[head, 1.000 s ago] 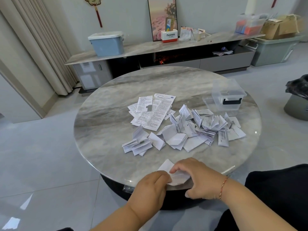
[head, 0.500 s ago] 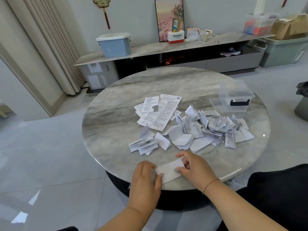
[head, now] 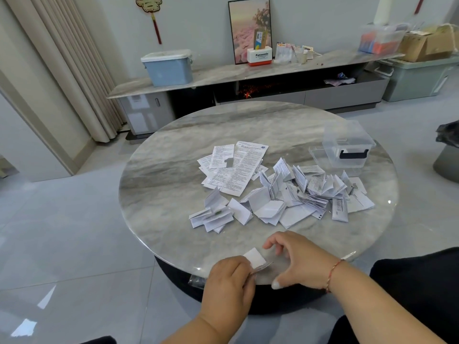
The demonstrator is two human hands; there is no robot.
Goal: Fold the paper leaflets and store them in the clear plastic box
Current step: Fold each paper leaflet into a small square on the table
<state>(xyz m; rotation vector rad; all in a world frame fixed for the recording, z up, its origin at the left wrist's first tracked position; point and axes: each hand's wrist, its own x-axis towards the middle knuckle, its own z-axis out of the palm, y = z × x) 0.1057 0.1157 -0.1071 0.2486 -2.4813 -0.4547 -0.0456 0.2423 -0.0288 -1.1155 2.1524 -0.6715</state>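
Note:
A small folded white leaflet (head: pixel 255 259) lies at the near edge of the round marble table (head: pixel 169 170). My left hand (head: pixel 229 281) pinches its near side. My right hand (head: pixel 301 261) hovers just right of it with fingers spread, holding nothing. A heap of folded leaflets (head: pixel 285 199) covers the middle of the table. Several flat unfolded leaflets (head: pixel 236 167) lie behind the heap. The clear plastic box (head: pixel 347 145) with a black handle stands at the far right of the table, and its lid (head: pixel 316 155) lies beside it.
Behind the table runs a low marble TV cabinet (head: pixel 223 73) carrying a blue lidded bin (head: pixel 169 67) and small items. A dark bin (head: pixel 447 155) stands on the floor at right. My dark-clothed knee (head: pixel 417 289) is at the table's near right edge.
The leaflet has been folded smaller. My right hand has let go of it and opened, while my left hand has closed on its near side.

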